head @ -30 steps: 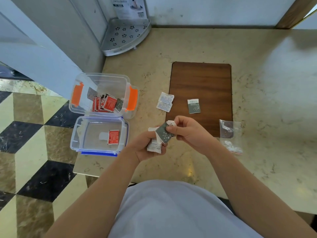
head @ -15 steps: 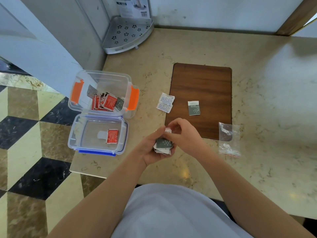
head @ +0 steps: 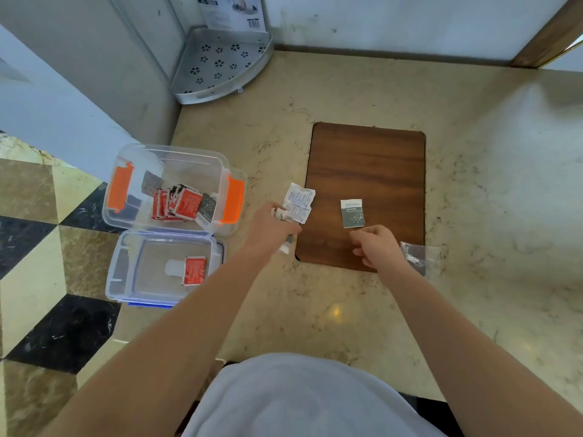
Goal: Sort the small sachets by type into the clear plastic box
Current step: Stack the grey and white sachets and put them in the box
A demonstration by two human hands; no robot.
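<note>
Head view: beige marble counter (head: 362,310), wooden board (head: 366,171), checkered floor at left. Clear plastic box (head: 172,159) at counter's left edge, red sachets (head: 186,203) inside. Left hand (head: 271,225) closed on crumpled sachets, type unreadable. Right hand (head: 377,244) loosely curled, empty, near grey sachet (head: 352,213).

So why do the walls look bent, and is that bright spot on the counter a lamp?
Head view: the wide-angle lens bows straight edges near the frame's borders. The spot on the marble counter is a reflected light, with paler glare at far right. The left hand and the white sachets look slightly soft; the wooden board stays fairly sharp.
</note>
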